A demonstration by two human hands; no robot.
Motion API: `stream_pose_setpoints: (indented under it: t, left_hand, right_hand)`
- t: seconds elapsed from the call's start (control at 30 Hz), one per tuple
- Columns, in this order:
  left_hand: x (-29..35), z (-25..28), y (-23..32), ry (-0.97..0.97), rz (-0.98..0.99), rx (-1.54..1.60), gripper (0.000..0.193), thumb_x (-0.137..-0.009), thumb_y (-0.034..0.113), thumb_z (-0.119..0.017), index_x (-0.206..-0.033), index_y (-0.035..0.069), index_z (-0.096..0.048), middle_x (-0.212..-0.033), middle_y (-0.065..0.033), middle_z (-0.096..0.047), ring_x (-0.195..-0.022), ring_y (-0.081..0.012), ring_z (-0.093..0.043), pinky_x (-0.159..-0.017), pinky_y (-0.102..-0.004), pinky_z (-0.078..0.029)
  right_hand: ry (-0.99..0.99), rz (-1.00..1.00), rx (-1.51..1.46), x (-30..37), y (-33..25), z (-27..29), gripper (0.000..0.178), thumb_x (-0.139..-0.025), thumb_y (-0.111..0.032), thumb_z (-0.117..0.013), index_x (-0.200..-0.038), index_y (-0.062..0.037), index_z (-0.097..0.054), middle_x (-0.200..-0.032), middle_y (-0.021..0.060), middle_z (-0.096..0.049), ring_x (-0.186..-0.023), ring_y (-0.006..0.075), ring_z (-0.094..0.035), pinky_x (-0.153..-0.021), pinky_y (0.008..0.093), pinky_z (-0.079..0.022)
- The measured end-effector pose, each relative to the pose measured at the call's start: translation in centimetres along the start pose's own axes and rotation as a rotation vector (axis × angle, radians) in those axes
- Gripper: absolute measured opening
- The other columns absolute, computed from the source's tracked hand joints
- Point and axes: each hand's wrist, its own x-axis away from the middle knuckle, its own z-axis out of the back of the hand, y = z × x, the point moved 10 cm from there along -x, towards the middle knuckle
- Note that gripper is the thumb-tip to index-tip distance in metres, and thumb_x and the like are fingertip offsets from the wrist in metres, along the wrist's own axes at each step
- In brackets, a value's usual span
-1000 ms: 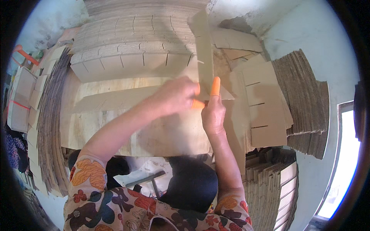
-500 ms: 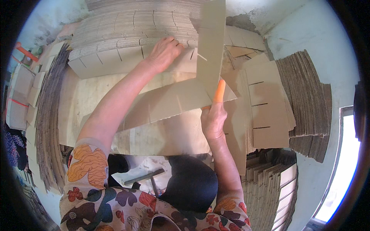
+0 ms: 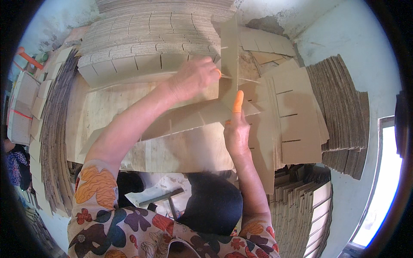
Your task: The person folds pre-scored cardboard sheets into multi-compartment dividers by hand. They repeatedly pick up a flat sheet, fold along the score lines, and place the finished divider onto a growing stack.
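My right hand point(image 3: 237, 133), with an orange finger cover, grips two slotted cardboard strips where they cross. One long strip point(image 3: 185, 118) stretches left over the table; the other, an upright strip point(image 3: 229, 56), rises away from me. My left hand point(image 3: 195, 78) is closed close to the upright strip's left side, also with orange on a finger. A thin cardboard edge point(image 3: 250, 80) runs from its fingertips past the upright strip; it appears to be a strip seen edge-on. Just beyond my left hand lies a large stack of slotted cardboard strips point(image 3: 146, 43).
A wooden table point(image 3: 180, 150) lies under the work. More cardboard stacks stand at the left point(image 3: 56, 129) and right point(image 3: 301, 114), with a bundle of slotted cardboard point(image 3: 297, 206) lower right. A wall point(image 3: 352, 51) bounds the right side.
My left hand has come off the far stack, moving right and nearer to the upright strip, with a thin cardboard edge now at its fingers. The upright strip has turned and sunk slightly.
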Motion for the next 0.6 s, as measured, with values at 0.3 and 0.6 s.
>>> stream_pose_setpoints:
  t: [0.3, 0.6]
  left_hand:
    - [0.1, 0.2, -8.4, -0.205, 0.694, 0.287, 0.034, -0.073, 0.025, -0.072, -0.092, 0.000, -0.059, -0.099, -0.0165, -0.061, -0.094, -0.0278, -0.056, -0.079, -0.0380, -0.047]
    - [0.7, -5.4, -10.4, -0.202, 0.374, -0.252, 0.019, -0.073, 0.002, -0.060, -0.091, 0.002, -0.058, -0.090, -0.0133, -0.058, -0.093, -0.0297, -0.054, -0.083, -0.0393, -0.047]
  right_hand:
    - [0.039, 0.025, 0.005, 1.2, -0.6, 0.7, 0.077, -0.073, 0.009, -0.053, -0.142, -0.0035, -0.022, -0.109, 0.0249, -0.055, -0.066, 0.0348, -0.063, -0.055, 0.0404, -0.054]
    - [0.043, 0.073, -0.005, 2.0, -0.7, 0.4, 0.090, -0.071, 0.016, -0.052, -0.147, -0.0110, -0.010, -0.118, 0.0241, -0.054, -0.075, 0.0295, -0.064, -0.065, 0.0316, -0.053]
